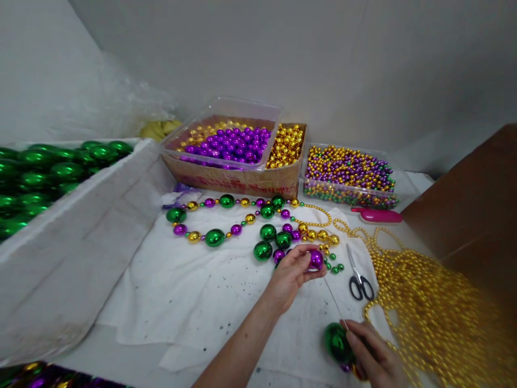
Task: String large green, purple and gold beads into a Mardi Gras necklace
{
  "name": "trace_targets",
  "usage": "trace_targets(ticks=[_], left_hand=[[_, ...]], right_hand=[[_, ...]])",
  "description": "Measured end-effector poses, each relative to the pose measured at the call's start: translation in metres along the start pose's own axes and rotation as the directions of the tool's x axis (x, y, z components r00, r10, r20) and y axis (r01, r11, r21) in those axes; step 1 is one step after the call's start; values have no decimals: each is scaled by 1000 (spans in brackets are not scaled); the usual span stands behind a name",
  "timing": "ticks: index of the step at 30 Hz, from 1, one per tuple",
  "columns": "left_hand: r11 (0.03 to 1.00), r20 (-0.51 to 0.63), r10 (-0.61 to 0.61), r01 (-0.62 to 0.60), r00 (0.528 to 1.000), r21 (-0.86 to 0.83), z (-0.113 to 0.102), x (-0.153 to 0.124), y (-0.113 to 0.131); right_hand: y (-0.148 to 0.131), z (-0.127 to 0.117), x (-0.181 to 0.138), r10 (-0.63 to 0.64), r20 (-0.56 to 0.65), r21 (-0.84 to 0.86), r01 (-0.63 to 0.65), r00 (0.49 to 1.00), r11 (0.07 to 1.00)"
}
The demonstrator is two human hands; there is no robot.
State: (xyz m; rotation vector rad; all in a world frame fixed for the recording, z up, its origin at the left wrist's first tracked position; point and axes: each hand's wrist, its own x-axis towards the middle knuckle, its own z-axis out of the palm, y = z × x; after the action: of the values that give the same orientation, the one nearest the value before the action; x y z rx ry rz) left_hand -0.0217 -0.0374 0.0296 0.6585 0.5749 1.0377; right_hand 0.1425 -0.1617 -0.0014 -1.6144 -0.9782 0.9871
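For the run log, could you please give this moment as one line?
left hand: pinches purple bead | right hand: holds needle, touches green bead | scissors nearby on white cloth

Held: purple bead [316, 259], grn bead [337, 342]; gold strands [428, 302], white cloth [181, 291], blk-handled scissors [361, 280].

Pretty bright, even light from overhead, barely any shadows. Shiny green balls [48, 172] catch small glare spots. Wide-angle warp bends the edges, and the bottom corners go soft.
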Motion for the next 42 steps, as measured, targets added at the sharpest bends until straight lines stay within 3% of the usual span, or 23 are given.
trace_targets(ticks=[7, 14, 19, 32, 38, 42], left_hand=[[997, -138, 81, -80, 987, 12, -2, 1, -6], [996, -129, 91, -92, 987, -4, 1, -1, -6], [999, -95, 51, -50, 994, 16, 3, -2, -8], [997, -181, 69, -64, 981, 34, 2, -2, -15], [999, -291, 45, -50, 956, -12, 0, 1, -17], [997, -323, -2, -22, 946, -72, -2, 4, -16]], right_hand=[[0, 3, -2, -12, 20, 20, 11, 1000, 1000], [5, 0, -2, 16, -5, 9, -16, 1000, 1000], [4, -7, 2, -42, -14, -12, 42, 999, 999], [13, -15, 5, -204, 42, -150, 208, 978, 967], [12, -20, 6, -359, 108, -325, 374, 927, 869], [-4, -18, 3, -542, 55, -444, 507, 839, 739]])
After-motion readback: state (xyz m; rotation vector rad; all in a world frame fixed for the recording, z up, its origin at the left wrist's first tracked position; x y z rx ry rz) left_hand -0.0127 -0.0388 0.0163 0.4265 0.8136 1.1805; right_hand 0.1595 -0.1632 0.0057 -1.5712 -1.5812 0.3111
